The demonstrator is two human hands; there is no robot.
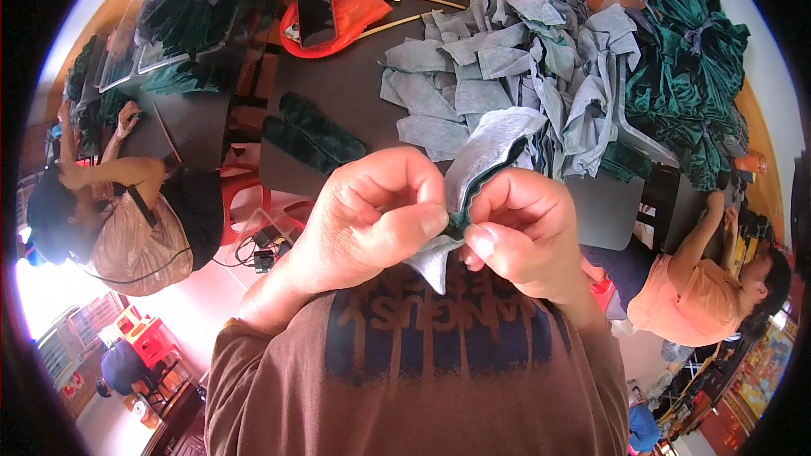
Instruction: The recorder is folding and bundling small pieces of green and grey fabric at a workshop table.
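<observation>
Between my two hands is a small sewn fabric piece (487, 152), light grey outside with dark green plush showing along its open edge. My left hand (380, 211) pinches its lower part between thumb and forefinger. Close beside it, my right hand (524, 228) pinches the same piece at the green edge, thumb almost touching the left thumb. The piece's upper end curves up and right, and a grey corner hangs below my fingers. Two dark green plush pieces (312, 131) lie on the dark table (372, 89), left of my hands.
Behind my hands spreads a large pile of grey fabric pieces (481, 59). An orange-red tray (363, 8) holds a dark phone (316, 15). Green fabric bundles (693, 67) stand at right, others (207, 0) at far left. One person sits on each side, at left (144, 236) and right (693, 300).
</observation>
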